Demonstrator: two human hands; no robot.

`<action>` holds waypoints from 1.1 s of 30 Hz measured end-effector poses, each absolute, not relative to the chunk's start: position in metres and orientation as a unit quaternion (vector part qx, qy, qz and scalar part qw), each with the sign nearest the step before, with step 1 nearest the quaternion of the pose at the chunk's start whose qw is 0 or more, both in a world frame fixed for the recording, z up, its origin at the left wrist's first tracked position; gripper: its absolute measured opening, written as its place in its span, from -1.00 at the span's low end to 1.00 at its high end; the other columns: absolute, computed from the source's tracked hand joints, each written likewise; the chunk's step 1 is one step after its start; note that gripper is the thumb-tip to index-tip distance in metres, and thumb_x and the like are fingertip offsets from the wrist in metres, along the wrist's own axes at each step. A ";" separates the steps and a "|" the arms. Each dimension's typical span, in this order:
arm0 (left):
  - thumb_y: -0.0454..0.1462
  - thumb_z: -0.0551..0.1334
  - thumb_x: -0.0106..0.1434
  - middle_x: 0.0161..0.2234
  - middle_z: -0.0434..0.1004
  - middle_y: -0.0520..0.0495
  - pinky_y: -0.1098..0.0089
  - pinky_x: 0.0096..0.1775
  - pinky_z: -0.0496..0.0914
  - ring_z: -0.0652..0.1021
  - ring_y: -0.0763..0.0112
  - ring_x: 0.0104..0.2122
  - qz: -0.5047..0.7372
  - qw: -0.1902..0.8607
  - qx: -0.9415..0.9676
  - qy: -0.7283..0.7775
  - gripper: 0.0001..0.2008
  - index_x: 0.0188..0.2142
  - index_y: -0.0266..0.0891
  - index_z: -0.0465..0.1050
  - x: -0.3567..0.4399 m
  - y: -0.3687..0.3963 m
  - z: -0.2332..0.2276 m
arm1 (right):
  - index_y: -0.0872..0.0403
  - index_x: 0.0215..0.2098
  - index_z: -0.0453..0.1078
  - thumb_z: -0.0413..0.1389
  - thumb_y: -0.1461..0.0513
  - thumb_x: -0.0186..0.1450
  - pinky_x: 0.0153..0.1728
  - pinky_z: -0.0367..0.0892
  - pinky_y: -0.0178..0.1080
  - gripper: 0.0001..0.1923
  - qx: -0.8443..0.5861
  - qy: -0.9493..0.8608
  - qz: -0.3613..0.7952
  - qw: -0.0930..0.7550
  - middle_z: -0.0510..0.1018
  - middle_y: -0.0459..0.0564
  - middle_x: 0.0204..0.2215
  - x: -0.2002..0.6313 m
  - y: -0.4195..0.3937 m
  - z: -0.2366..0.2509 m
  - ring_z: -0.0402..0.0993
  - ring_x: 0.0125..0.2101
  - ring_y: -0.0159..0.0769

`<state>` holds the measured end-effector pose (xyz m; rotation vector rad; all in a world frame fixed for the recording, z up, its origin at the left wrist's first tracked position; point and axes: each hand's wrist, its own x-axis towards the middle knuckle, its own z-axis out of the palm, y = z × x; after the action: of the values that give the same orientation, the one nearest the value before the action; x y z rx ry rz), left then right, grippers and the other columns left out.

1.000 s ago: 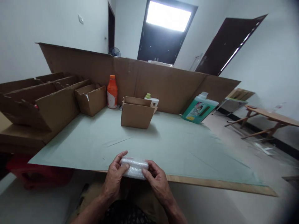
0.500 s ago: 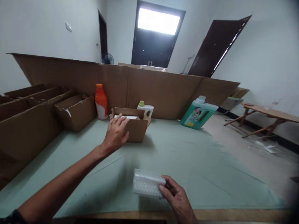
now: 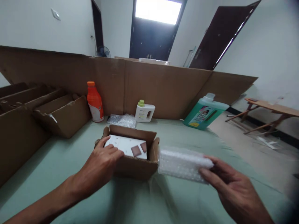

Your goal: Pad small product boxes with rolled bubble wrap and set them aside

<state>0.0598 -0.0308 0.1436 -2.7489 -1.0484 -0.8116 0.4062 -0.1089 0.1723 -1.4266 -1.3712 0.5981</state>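
Note:
My left hand (image 3: 101,165) grips the near left wall of a small open cardboard box (image 3: 136,166) on the green table top (image 3: 70,165). A white card with brown squares (image 3: 127,146) lies inside the box. My right hand (image 3: 230,183) holds a bubble-wrapped bundle (image 3: 182,163) by its right end, just right of the box and above the table.
An orange bottle (image 3: 95,101), a small white bottle with a green cap (image 3: 144,111) and a loose piece of bubble wrap (image 3: 121,120) stand along a tall cardboard wall (image 3: 163,87). A green jug (image 3: 204,111) leans at the right. Open cardboard boxes (image 3: 58,115) line the left.
My left hand reached out, took the small box and drew it toward me. My right hand lifted the bubble-wrapped bundle off the table and brought it beside the box.

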 end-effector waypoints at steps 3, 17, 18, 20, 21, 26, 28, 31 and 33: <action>-0.51 0.04 0.26 -0.52 0.45 0.05 -0.05 0.13 0.25 0.49 0.35 -0.47 -0.294 0.041 -0.898 -0.324 -0.73 -0.31 -0.21 0.46 0.058 -0.054 0.141 | -0.01 -0.13 0.57 0.29 0.00 0.20 -0.42 0.51 -0.35 -0.65 -0.587 -0.639 0.173 0.466 0.67 -0.02 -0.35 0.394 -0.091 0.203 0.60 -0.38 -0.24; -0.51 0.01 0.30 -0.51 0.44 0.04 0.14 -0.10 0.37 0.48 0.33 -0.49 -0.352 0.057 -0.875 -0.329 -0.71 -0.34 -0.22 0.44 0.063 -0.059 0.136 | 0.13 -0.17 0.51 0.13 0.33 0.25 -0.49 0.25 -0.26 -0.80 -0.619 -0.756 -0.055 -0.206 0.68 0.16 -0.40 0.281 -0.030 0.224 0.64 -0.38 -0.06; -0.51 0.01 0.31 -0.52 0.43 0.04 0.14 -0.11 0.37 0.48 0.33 -0.50 -0.354 0.058 -0.874 -0.329 -0.71 -0.35 -0.21 0.43 0.064 -0.058 0.136 | 0.14 -0.12 0.49 0.13 0.33 0.25 -0.46 0.27 -0.25 -0.77 -0.617 -0.758 -0.055 -0.201 0.68 0.16 -0.40 0.279 -0.028 0.219 0.65 -0.36 -0.05; -0.51 0.00 0.31 -0.53 0.43 0.04 0.15 -0.13 0.38 0.48 0.33 -0.51 -0.357 0.064 -0.872 -0.329 -0.70 -0.37 -0.20 0.42 0.065 -0.057 0.137 | 0.15 -0.07 0.46 0.12 0.31 0.27 -0.42 0.32 -0.24 -0.74 -0.628 -0.754 -0.059 -0.184 0.67 0.17 -0.39 0.278 -0.027 0.213 0.65 -0.34 -0.04; -0.51 0.00 0.31 -0.54 0.42 0.04 0.16 -0.13 0.38 0.48 0.33 -0.51 -0.358 0.066 -0.872 -0.328 -0.70 -0.39 -0.20 0.42 0.065 -0.057 0.137 | 0.15 -0.08 0.47 0.09 0.30 0.29 -0.41 0.33 -0.23 -0.76 -0.638 -0.746 -0.061 -0.180 0.67 0.19 -0.38 0.279 -0.027 0.211 0.66 -0.32 -0.02; -0.50 0.01 0.31 -0.54 0.43 0.03 0.16 -0.14 0.39 0.48 0.33 -0.51 -0.362 0.073 -0.868 -0.331 -0.70 -0.40 -0.21 0.42 0.065 -0.057 0.138 | 0.14 -0.23 0.53 0.07 0.26 0.35 -0.38 0.35 -0.19 -0.81 -0.653 -0.733 -0.057 -0.183 0.68 0.28 -0.34 0.281 -0.028 0.204 0.66 -0.27 0.06; -0.50 0.01 0.31 -0.54 0.43 0.03 0.15 -0.14 0.39 0.48 0.33 -0.51 -0.360 0.072 -0.869 -0.332 -0.71 -0.39 -0.21 0.43 0.065 -0.058 0.137 | 0.14 -0.25 0.55 0.06 0.28 0.35 -0.38 0.34 -0.19 -0.79 -0.644 -0.742 -0.051 -0.178 0.68 0.27 -0.34 0.281 -0.028 0.201 0.67 -0.27 0.06; -0.50 0.02 0.30 -0.54 0.43 0.03 0.12 -0.13 0.40 0.48 0.33 -0.51 -0.356 0.067 -0.871 -0.333 -0.71 -0.38 -0.22 0.44 0.064 -0.058 0.134 | 0.14 -0.28 0.55 0.02 0.30 0.35 -0.40 0.32 -0.19 -0.76 -0.635 -0.752 -0.052 -0.172 0.69 0.25 -0.36 0.281 -0.028 0.197 0.67 -0.28 0.04; -0.50 0.01 0.30 -0.53 0.43 0.02 0.09 -0.13 0.41 0.49 0.31 -0.50 -0.351 0.069 -0.872 -0.332 -0.71 -0.37 -0.23 0.45 0.064 -0.057 0.133 | 0.15 -0.28 0.55 0.00 0.31 0.36 -0.41 0.31 -0.20 -0.74 -0.632 -0.755 -0.058 -0.165 0.68 0.24 -0.36 0.281 -0.029 0.198 0.66 -0.29 0.02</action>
<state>0.0637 -0.0568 0.1328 -2.6264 -1.0009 -1.0580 0.2807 -0.0288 0.1979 -2.2255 -2.6578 -0.2058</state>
